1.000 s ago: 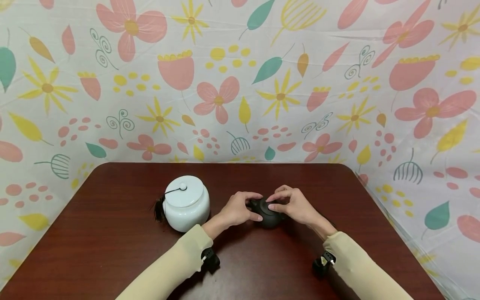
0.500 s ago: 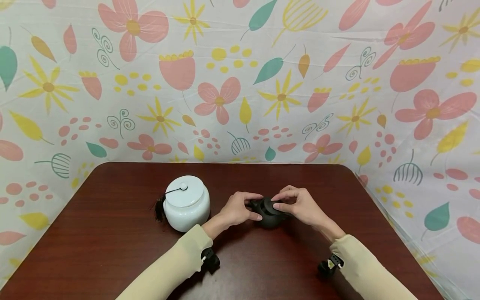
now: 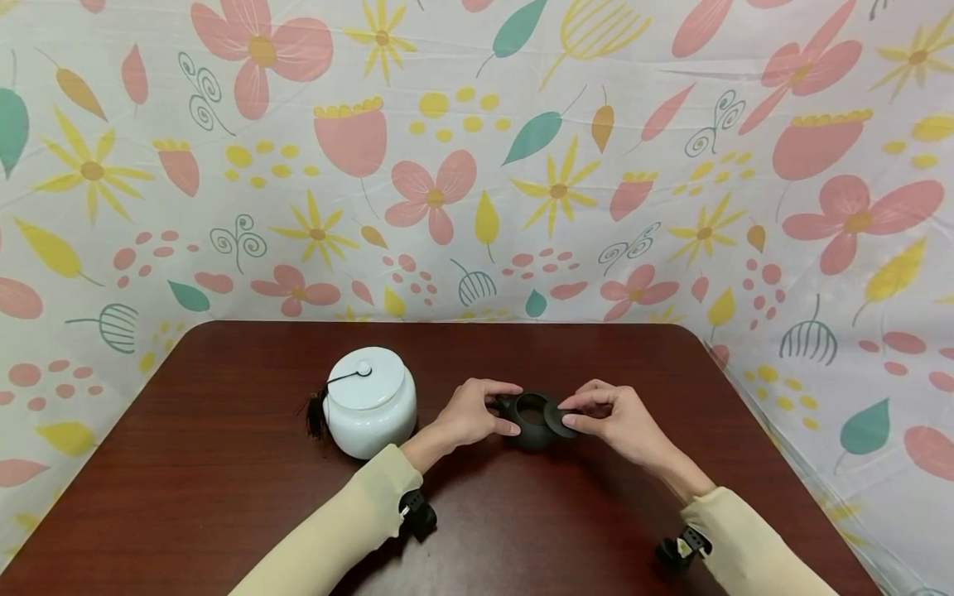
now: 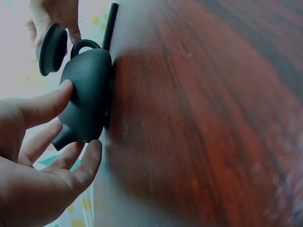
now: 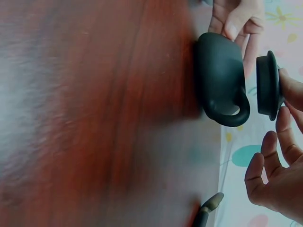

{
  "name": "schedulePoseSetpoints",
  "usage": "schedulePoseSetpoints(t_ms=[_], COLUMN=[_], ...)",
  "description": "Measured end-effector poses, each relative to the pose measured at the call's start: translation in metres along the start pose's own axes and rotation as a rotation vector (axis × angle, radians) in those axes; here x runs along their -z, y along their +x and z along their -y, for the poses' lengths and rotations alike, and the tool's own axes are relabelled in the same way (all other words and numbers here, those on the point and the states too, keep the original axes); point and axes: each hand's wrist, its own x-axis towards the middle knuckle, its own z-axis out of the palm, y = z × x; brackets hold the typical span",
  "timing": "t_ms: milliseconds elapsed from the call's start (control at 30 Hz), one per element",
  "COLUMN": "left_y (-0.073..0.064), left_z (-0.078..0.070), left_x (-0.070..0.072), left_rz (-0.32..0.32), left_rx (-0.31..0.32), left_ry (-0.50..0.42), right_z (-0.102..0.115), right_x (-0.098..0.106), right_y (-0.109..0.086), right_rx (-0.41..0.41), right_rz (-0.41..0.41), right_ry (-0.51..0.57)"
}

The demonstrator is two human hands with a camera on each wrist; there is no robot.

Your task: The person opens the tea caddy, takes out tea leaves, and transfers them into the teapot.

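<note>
The round, matte-black lid (image 3: pixel 561 422) is shifting rightward off the small, round-bellied black teapot (image 3: pixel 527 436), the right hand (image 3: pixel 624 420) pinching it. The left hand (image 3: pixel 466 415), half-curled around the teapot, is steadying it on the reddish-brown wooden table (image 3: pixel 224 472); keeping the lid clear should be preventing knocks.

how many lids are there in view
2. A white lid sits on the white jar; a dark teapot lid is pinched in the right hand, lifted off the teapot.
</note>
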Motion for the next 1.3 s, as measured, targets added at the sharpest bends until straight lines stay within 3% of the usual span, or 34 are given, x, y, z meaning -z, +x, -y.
schedulePoseSetpoints(t_ms=[367, 700, 1300], left_y=[0.001, 0.000, 0.001], left_z=[0.003, 0.000, -0.001], left_x=[-0.001, 0.001, 0.002], left_rz=[0.007, 0.006, 0.014], left_rx=[-0.003, 0.001, 0.014], left_ry=[-0.008, -0.017, -0.025], right_z=[0.004, -0.001, -0.012], right_x=[0.006, 0.006, -0.002], right_y=[-0.031, -0.057, -0.069], right_rx=[-0.044, -0.016, -0.012], right_rz=[-0.001, 0.014, 0.102], right_ry=[-0.008, -0.015, 0.014])
